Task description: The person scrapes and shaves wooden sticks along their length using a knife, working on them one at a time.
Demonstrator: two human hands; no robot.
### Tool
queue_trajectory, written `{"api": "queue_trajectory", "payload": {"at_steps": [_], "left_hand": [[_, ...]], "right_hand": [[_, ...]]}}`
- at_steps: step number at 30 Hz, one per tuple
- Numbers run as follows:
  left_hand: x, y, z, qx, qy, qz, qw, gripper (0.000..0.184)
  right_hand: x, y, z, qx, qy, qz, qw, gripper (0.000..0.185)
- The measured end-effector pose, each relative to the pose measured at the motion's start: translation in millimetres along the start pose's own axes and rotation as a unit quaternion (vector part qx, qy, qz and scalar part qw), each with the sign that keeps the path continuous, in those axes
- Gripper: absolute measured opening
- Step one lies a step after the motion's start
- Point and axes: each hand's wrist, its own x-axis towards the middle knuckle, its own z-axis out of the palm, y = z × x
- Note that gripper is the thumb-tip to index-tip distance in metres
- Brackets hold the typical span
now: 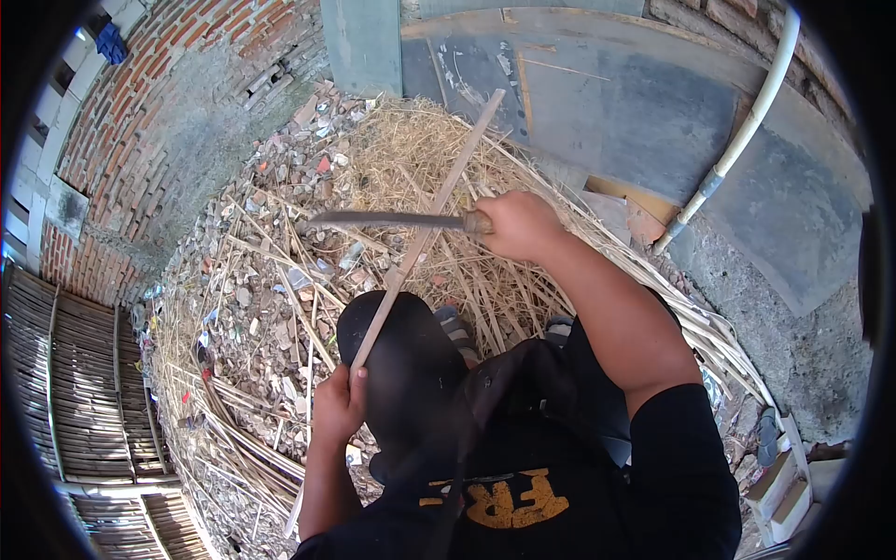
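My left hand [338,403] is closed round the near end of a long, flat strip of bamboo [455,174]. The strip slants up and away to the right, passing over my knee. In my right hand [516,226] is the wooden handle of a machete [373,219], gripped in a fist. Its dark blade points left and crosses the strip near the middle. From this angle I cannot tell whether the blade cuts into the strip or only rests against it.
Straw-like shavings [397,140] and split bamboo strips [485,299] cover the ground by my feet, with rubble [280,322] to the left. A brick wall [140,140] stands at the left. Grey panels [653,103] and a white pipe [747,131] are at the right.
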Motion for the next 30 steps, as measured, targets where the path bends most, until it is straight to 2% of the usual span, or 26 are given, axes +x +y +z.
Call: {"api": "queue_trajectory", "payload": {"at_steps": [3, 4, 6, 8, 11, 14, 17, 18, 21, 24, 27, 30], "left_hand": [[1.5, 1.5, 0.0, -0.011, -0.005, 0.0, 1.0, 0.046], [1.7, -0.6, -1.3, -0.011, -0.008, -0.001, 1.0, 0.046], [0.5, -6.6, -1.8, -0.012, -0.013, -0.004, 1.0, 0.047], [-2.1, -9.4, 0.5, -0.021, 0.002, -0.009, 1.0, 0.048], [-2.4, -7.3, 1.6, -0.016, 0.015, -0.011, 1.0, 0.049], [0.3, -4.7, -1.8, -0.009, 0.007, -0.011, 1.0, 0.05], [2.9, -5.7, 1.1, -0.024, -0.006, -0.011, 1.0, 0.051], [3.1, -4.3, 1.3, -0.035, -0.009, -0.018, 0.999, 0.052], [2.7, -3.8, 2.5, -0.054, -0.009, -0.024, 0.998, 0.053], [2.4, -5.6, -1.6, -0.041, -0.013, -0.027, 0.999, 0.053], [0.1, -9.3, -1.6, -0.037, -0.009, -0.03, 0.999, 0.053], [0.5, 1.4, -0.4, -0.051, 0.016, -0.016, 0.998, 0.051]], "right_hand": [[-5.1, -16.2, 7.3, -0.105, -0.022, -0.163, 0.981, 0.021], [-2.8, -14.2, 12.2, -0.116, -0.011, -0.18, 0.977, 0.022], [4.2, 1.0, 14.5, 0.0, 0.009, -0.099, 0.995, 0.016], [18.0, 24.8, 16.6, 0.121, 0.052, 0.0, 0.991, 0.021], [28.2, 47.0, 11.9, 0.125, 0.14, 0.147, 0.971, 0.024], [20.3, 49.0, 1.5, 0.117, 0.141, 0.146, 0.972, 0.024], [1.9, 23.5, -12.8, 0.09, 0.085, 0.112, 0.986, 0.023], [-1.8, 19.0, -6.7, 0.076, 0.095, 0.062, 0.991, 0.021], [-2.2, 4.4, 8.9, -0.015, 0.039, -0.092, 0.995, 0.019], [-1.7, -11.4, 19.4, -0.083, 0.051, -0.195, 0.976, 0.014], [2.8, -7.2, 8.0, -0.011, 0.011, -0.103, 0.995, 0.015], [15.3, 17.2, 9.0, 0.084, 0.055, 0.076, 0.992, 0.023]]}}
